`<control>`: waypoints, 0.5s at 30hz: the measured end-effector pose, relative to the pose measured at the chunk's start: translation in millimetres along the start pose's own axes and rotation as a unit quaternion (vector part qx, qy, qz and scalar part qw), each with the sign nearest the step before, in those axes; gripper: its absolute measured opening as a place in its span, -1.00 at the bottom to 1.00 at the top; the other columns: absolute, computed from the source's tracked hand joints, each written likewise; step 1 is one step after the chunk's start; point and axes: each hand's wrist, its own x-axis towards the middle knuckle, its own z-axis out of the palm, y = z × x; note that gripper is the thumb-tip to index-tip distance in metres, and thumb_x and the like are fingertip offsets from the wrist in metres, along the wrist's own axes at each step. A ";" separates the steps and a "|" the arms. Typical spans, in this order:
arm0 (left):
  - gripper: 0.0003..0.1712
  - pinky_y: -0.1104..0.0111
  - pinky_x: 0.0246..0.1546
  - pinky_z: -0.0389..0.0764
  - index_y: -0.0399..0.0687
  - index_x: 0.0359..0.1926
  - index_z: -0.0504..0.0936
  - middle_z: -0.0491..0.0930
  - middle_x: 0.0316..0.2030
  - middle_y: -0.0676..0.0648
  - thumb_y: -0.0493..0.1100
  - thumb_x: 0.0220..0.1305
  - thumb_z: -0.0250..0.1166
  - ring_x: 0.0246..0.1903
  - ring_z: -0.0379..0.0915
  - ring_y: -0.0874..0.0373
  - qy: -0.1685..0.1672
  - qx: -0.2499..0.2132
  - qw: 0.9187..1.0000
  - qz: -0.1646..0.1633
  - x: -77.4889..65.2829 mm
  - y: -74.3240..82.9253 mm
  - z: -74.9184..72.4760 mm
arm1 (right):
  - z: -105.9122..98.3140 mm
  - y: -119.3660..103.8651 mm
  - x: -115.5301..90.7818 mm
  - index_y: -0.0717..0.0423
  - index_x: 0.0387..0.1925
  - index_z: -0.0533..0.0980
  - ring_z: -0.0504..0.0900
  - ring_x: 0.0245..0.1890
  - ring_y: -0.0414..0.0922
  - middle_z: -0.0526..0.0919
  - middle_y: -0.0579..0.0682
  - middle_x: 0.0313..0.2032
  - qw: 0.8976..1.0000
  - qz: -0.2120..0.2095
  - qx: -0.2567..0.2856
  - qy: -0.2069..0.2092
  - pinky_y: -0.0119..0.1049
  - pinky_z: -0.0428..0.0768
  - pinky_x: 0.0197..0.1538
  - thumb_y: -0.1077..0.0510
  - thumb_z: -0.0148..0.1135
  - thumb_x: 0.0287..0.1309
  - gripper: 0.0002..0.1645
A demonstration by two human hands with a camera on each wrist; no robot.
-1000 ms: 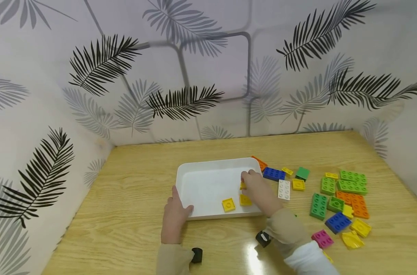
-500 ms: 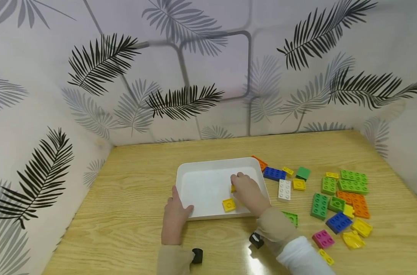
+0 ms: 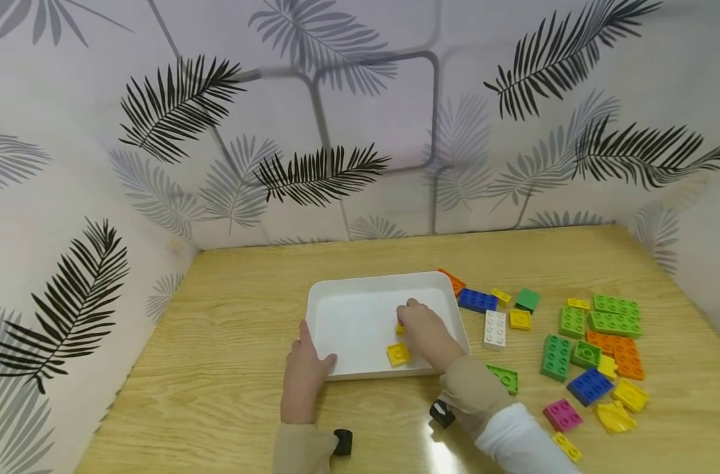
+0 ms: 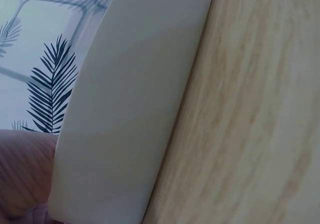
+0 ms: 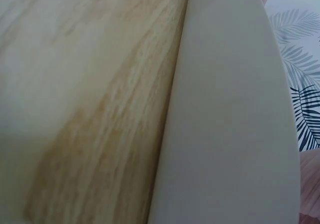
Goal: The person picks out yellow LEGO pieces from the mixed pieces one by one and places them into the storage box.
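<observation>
In the head view, a white tray (image 3: pixel 350 329) lies on the wooden table. My left hand (image 3: pixel 304 368) grips its near left corner, thumb over the rim and index finger along the left side. Inside the tray my right hand (image 3: pixel 426 332) pinches a small yellow toy brick (image 3: pixel 400 328), mostly covered by the fingers. Just nearer to me, a square yellow brick (image 3: pixel 398 354) lies flat on the tray floor. The tray's outer wall fills the middle of the left wrist view, with part of the left hand (image 4: pixel 25 174) behind it.
Right of the tray lie a white brick (image 3: pixel 495 329), a long blue brick (image 3: pixel 477 300), a light green piece (image 3: pixel 504 378) and a pink brick (image 3: pixel 562 415). Further right, several green, orange, blue and yellow bricks cluster around an orange brick (image 3: pixel 628 357). A leaf-patterned cloth (image 3: pixel 360 118) stands behind the table.
My right hand has moved left inside the tray with the yellow brick, and now covers a second yellow brick seen earlier near the right side. The left hand stays at the corner.
</observation>
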 end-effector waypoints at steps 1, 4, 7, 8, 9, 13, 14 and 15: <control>0.00 -0.12 0.02 0.39 -0.27 0.33 -0.13 0.28 0.06 -0.51 -0.13 -0.02 0.25 0.00 0.28 -0.41 0.001 0.000 1.000 0.001 0.2 0.0 0.3 | -0.1 0.3 -0.2 0.17 -0.46 0.45 0.33 -0.49 -0.13 0.40 0.00 -0.48 1.000 0.001 0.005 -0.001 -0.29 0.46 -0.30 0.38 0.15 -0.09 -0.90; 0.00 -0.12 0.02 0.39 -0.27 0.33 -0.14 0.28 0.07 -0.51 -0.12 -0.01 0.25 0.00 0.28 -0.40 0.000 0.001 1.000 0.000 1.1 0.2 0.9 | -0.5 1.6 -0.8 0.16 -0.42 0.45 0.35 -0.47 -0.13 0.41 0.00 -0.45 1.000 0.005 0.013 -0.007 -0.29 0.47 -0.27 0.37 0.16 -0.09 -0.87; 0.00 -0.11 0.04 0.38 -0.25 0.34 -0.16 0.27 0.09 -0.49 -0.11 0.00 0.24 0.03 0.27 -0.39 -0.004 0.002 1.000 -0.006 2.3 0.1 1.4 | -2.0 3.7 -1.4 0.15 -0.37 0.45 0.36 -0.44 -0.12 0.43 0.01 -0.42 1.000 0.009 0.018 -0.013 -0.27 0.48 -0.23 0.35 0.18 -0.11 -0.83; 0.00 -0.11 0.04 0.38 -0.24 0.34 -0.16 0.27 0.09 -0.49 -0.11 0.00 0.24 0.03 0.27 -0.39 -0.003 0.002 1.000 -0.007 2.6 0.0 1.3 | -2.9 4.5 -1.8 0.15 -0.35 0.45 0.36 -0.44 -0.12 0.44 0.01 -0.40 1.000 0.009 0.018 -0.013 -0.27 0.49 -0.22 0.35 0.18 -0.12 -0.81; 0.00 -0.11 0.04 0.38 -0.24 0.34 -0.16 0.27 0.09 -0.49 -0.11 0.00 0.24 0.03 0.27 -0.39 -0.003 0.002 1.000 -0.007 2.9 0.0 1.2 | -3.8 5.6 -2.2 0.15 -0.34 0.45 0.37 -0.43 -0.12 0.44 0.01 -0.39 1.000 0.009 0.016 -0.013 -0.27 0.50 -0.21 0.34 0.19 -0.12 -0.80; 0.00 -0.11 0.05 0.38 -0.25 0.34 -0.17 0.25 0.11 -0.49 -0.11 0.02 0.24 0.05 0.25 -0.39 -0.008 0.004 1.000 -0.010 2.3 -0.5 1.1 | -9.2 10.5 -5.0 0.15 -0.32 0.45 0.37 -0.42 -0.13 0.46 0.03 -0.36 1.000 0.002 0.000 -0.002 -0.28 0.50 -0.24 0.31 0.21 -0.10 -0.78; 0.00 -0.11 0.05 0.37 -0.25 0.34 -0.18 0.25 0.11 -0.50 -0.11 0.02 0.23 0.05 0.24 -0.39 -0.010 0.005 1.000 -0.010 1.9 -0.4 1.0 | -10.5 12.3 -5.7 0.15 -0.32 0.45 0.37 -0.43 -0.14 0.47 0.03 -0.36 1.000 0.000 -0.005 0.003 -0.29 0.50 -0.25 0.31 0.21 -0.09 -0.79; 0.00 -0.11 0.06 0.37 -0.25 0.34 -0.19 0.24 0.11 -0.50 -0.11 0.02 0.23 0.06 0.24 -0.39 -0.012 0.005 1.000 -0.011 1.4 -0.4 0.9 | -11.8 14.1 -6.3 0.15 -0.31 0.45 0.37 -0.43 -0.14 0.47 0.03 -0.36 1.000 -0.002 -0.009 0.009 -0.29 0.50 -0.26 0.30 0.20 -0.09 -0.79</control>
